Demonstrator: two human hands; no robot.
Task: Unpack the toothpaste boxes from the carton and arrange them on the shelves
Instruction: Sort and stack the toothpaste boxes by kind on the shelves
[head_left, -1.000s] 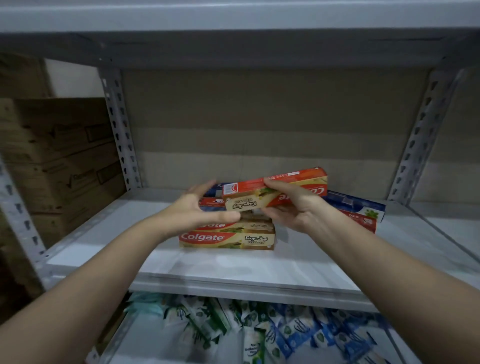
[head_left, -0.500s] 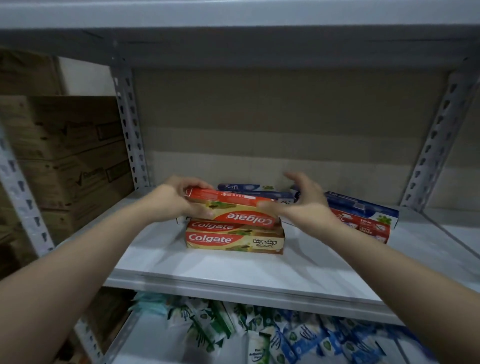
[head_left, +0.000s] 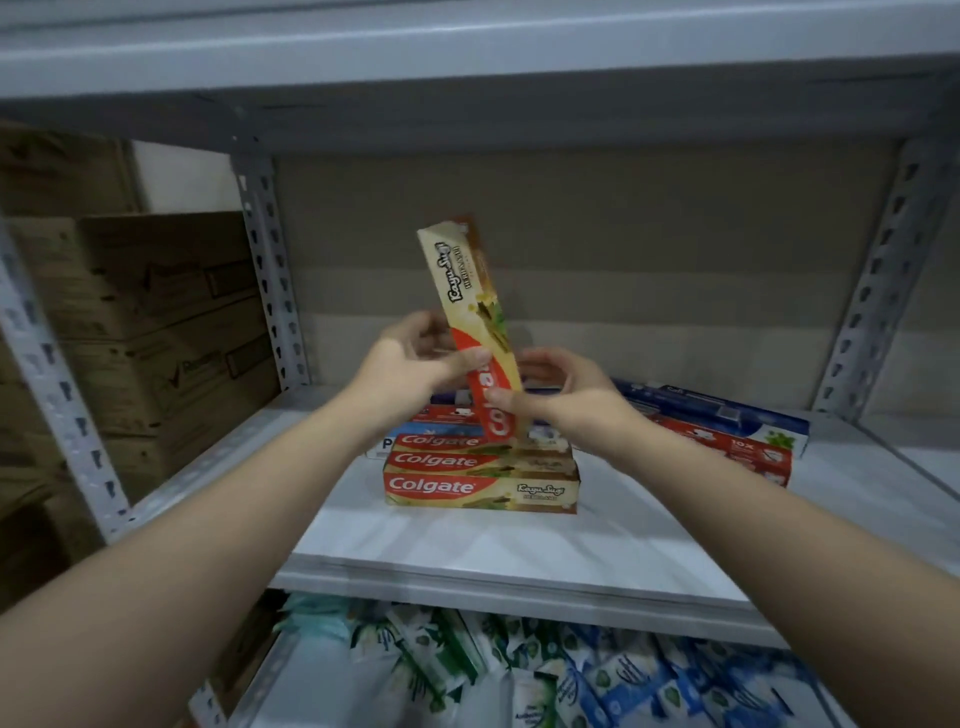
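Grey shelf (head_left: 467, 551) carries a stack (head_left: 480, 470) of Colgate boxes. Above it, left hand (head_left: 410, 371) and right hand (head_left: 566, 400) both pinch one box (head_left: 472, 312), held nearly upright.

Left hand (head_left: 410, 364) and right hand (head_left: 566, 395) grip an upright toothpaste box (head_left: 475, 332) above the stacked boxes (head_left: 480, 475) on the shelf (head_left: 467, 551).
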